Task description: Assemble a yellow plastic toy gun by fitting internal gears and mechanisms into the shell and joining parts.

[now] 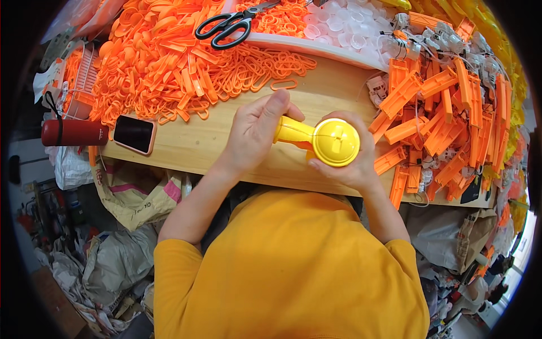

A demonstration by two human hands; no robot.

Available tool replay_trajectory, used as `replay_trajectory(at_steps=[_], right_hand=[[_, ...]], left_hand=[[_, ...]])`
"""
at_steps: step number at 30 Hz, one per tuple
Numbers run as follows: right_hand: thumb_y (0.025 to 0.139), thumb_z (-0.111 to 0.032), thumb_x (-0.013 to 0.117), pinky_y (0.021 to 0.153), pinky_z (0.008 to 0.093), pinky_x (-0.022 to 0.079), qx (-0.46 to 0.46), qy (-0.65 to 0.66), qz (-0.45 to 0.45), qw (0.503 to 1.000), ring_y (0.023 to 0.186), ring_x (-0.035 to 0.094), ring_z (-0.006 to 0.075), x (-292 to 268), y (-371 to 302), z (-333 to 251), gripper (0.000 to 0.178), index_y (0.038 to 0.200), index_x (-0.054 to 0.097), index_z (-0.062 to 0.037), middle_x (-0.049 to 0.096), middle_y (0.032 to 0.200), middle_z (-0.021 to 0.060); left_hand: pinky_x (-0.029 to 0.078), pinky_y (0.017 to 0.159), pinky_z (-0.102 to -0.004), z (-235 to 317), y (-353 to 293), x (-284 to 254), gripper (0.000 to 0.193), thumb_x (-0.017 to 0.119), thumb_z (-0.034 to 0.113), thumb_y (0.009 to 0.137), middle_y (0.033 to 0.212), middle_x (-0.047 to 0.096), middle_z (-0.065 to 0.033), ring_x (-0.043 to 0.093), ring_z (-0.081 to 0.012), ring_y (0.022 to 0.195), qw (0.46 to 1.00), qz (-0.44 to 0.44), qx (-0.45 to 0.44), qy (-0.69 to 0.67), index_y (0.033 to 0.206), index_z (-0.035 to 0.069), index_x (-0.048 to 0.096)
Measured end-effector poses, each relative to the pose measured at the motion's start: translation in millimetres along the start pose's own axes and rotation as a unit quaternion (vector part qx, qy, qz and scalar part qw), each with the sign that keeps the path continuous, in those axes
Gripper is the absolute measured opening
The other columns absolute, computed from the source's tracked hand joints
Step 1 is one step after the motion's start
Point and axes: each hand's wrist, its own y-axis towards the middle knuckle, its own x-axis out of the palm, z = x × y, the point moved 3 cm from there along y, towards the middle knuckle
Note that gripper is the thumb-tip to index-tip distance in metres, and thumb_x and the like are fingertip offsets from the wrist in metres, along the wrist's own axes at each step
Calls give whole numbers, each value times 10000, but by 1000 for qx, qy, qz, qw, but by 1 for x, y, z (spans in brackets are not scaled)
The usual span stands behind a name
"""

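Between my two hands, over the near part of the table, is a yellow plastic piece [337, 142] with a round domed head and a short handle pointing left. My left hand [258, 127] closes round the handle's end, thumb up. Around the round head curls my right hand [355, 155], its thumb below and its fingers along the far side. The palm side of the right hand and the underside of the piece are hidden.
Orange plastic parts [152, 56] pile up far left, with black-handled scissors [231, 25] on top. White translucent caps [344, 25] lie in a tray. Orange housings [435, 107] with wires heap at right. A phone [134, 134] and red bottle [76, 133] lie at left.
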Motion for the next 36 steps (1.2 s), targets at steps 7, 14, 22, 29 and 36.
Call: replay_trajectory(at_steps=[7, 14, 22, 29, 36], right_hand=[[600, -150, 869, 696, 290, 515, -88, -74, 67, 991, 774, 636, 196, 22, -1, -10, 641, 1114, 513, -9, 615, 905, 97], [602, -161, 876, 600, 294, 517, -162, -114, 90, 976, 679, 645, 222, 20, -1, -13, 628, 1088, 508, -8, 613, 825, 114], [602, -147, 872, 634, 317, 517, -194, -112, 74, 972, 728, 638, 245, 19, -2, -16, 625, 1095, 514, -10, 623, 882, 122], [606, -127, 868, 641, 338, 527, -186, -120, 38, 975, 767, 647, 253, 21, -9, -22, 674, 1155, 492, -17, 634, 937, 155], [614, -147, 876, 666, 368, 531, -258, -125, 24, 958, 796, 640, 291, 19, -9, -14, 697, 1176, 479, -30, 625, 965, 168]], left_hand=[[364, 503, -259, -2, 9, 3, 498, 484, 253, 999, 545, 544, -51, 468, -103, 506, 966, 127, 196, 115, 586, -7, 583], [346, 485, -274, 5, 12, 5, 483, 489, 205, 991, 506, 516, -46, 444, -117, 470, 966, 119, 198, 112, 564, -9, 558], [399, 536, -256, 1, 4, 5, 505, 378, 225, 1024, 581, 560, -75, 499, -124, 522, 949, 95, 256, 155, 605, 3, 551], [383, 532, -280, 1, -2, 2, 477, 384, 200, 1017, 595, 549, -80, 492, -151, 538, 944, 86, 301, 105, 611, 6, 544], [402, 564, -303, 6, -10, 2, 495, 345, 221, 1021, 626, 555, -110, 514, -185, 570, 935, 66, 327, 119, 616, 10, 537]])
